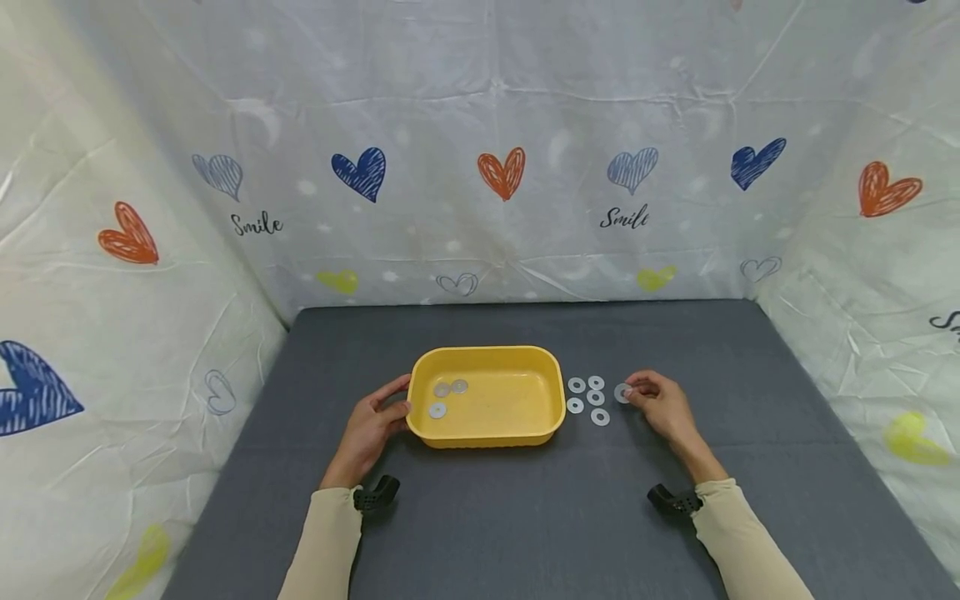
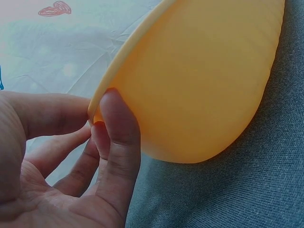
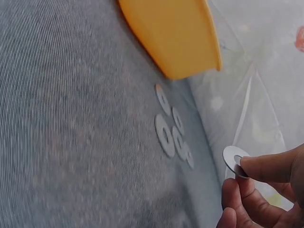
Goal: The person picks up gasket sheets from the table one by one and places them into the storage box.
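A yellow plastic tub (image 1: pixel 487 439) stands on the dark table, with 3 flat metal washers (image 1: pixel 437 410) lying in its left part. My left hand (image 1: pixel 372 425) pinches the tub's left rim between thumb and fingers, as the left wrist view shows up close. Just right of the tub, several more washers (image 3: pixel 165 135) lie flat in a loose cluster. My right hand (image 1: pixel 662 406) holds one washer (image 3: pixel 234 160) between thumb and fingertips, to the right of that cluster and above the cloth.
Dark grey cloth (image 1: pixel 510 525) covers the table. Behind it and along both sides hangs a pale curtain (image 1: pixel 427 217) printed with hearts. Each wrist wears a black strap-on device (image 1: pixel 377 493).
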`<state>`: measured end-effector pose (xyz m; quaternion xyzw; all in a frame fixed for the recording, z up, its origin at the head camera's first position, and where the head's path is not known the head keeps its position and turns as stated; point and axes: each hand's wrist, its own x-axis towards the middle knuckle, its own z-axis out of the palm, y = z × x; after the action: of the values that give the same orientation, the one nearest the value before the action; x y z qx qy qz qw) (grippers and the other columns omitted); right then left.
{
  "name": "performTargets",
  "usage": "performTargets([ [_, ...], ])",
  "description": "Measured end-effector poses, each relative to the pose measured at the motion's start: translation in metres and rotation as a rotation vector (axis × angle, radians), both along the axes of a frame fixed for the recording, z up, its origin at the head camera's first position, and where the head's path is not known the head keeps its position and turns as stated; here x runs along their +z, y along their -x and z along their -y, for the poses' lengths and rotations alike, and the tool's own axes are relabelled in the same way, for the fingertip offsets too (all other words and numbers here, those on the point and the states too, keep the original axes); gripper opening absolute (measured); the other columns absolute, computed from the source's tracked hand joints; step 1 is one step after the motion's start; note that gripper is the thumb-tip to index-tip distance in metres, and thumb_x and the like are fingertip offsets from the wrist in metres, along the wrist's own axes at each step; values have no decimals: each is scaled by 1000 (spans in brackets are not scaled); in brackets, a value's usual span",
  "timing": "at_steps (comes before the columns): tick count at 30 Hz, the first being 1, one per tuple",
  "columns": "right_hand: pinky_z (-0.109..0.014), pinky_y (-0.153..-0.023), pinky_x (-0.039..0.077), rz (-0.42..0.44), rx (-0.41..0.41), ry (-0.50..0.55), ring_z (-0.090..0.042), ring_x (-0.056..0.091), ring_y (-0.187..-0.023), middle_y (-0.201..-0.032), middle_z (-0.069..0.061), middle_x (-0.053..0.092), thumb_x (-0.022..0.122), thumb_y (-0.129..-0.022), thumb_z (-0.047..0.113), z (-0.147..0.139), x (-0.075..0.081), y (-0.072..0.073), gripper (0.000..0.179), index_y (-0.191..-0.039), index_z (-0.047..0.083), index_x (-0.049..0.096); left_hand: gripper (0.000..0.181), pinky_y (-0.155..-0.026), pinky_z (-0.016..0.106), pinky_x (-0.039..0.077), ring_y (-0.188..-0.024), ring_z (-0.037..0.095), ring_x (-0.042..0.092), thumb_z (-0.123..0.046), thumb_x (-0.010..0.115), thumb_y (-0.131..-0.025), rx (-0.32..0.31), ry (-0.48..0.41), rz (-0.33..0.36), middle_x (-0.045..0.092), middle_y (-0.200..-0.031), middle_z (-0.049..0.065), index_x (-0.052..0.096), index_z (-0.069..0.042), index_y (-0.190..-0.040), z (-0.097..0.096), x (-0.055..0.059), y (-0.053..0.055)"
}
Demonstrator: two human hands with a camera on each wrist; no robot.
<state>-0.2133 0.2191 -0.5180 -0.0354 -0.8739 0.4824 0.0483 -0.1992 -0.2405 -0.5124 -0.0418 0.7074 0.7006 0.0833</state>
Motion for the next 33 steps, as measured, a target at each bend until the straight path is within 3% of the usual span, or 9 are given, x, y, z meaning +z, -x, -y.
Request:
performTargets([
  [7,-19,-70,45,-13,16,15,-9,57,-81,-95,-12,66,68,-91,9,12,10,-2,18,-108,3,68,57,-79,23,57,-100,18,64,-11,61,-96,-16,-4,-7,40,-150,10,42,-14,-150,1,0,-1],
  [13,-21,-65,46,-17,57,80,-11,58,-75,-91,-9,64,68,-91,10,24,19,1,20,-110,2,67,56,-80,23,56,-102,20,63,-11,61,-97,0,11,-8,41,-150,9,43,-15,-149,3,1,-1],
  [20,-32,-71,52,16,58,162,-20,61,-80,-91,-8,66,68,-91,10,40,22,1,20,-110,3,68,55,-80,24,56,-101,21,63,-10,60,-97,-10,12,-6,41,-149,10,43,-15,-149,3,0,0],
  [28,-33,-73,52,10,81,205,-15,58,-80,-92,-5,64,69,-92,15,56,31,1,19,-110,9,68,55,-79,24,57,-100,19,63,-8,59,-97,-18,-4,-15,41,-149,11,43,-13,-149,3,0,0],
  [33,-42,-76,55,-3,112,252,-29,60,-85,-92,-7,65,69,-91,14,63,37,1,19,-109,7,68,56,-79,24,57,-99,18,64,-9,60,-97,-20,-4,-11,41,-149,11,43,-14,-150,3,-1,-1],
])
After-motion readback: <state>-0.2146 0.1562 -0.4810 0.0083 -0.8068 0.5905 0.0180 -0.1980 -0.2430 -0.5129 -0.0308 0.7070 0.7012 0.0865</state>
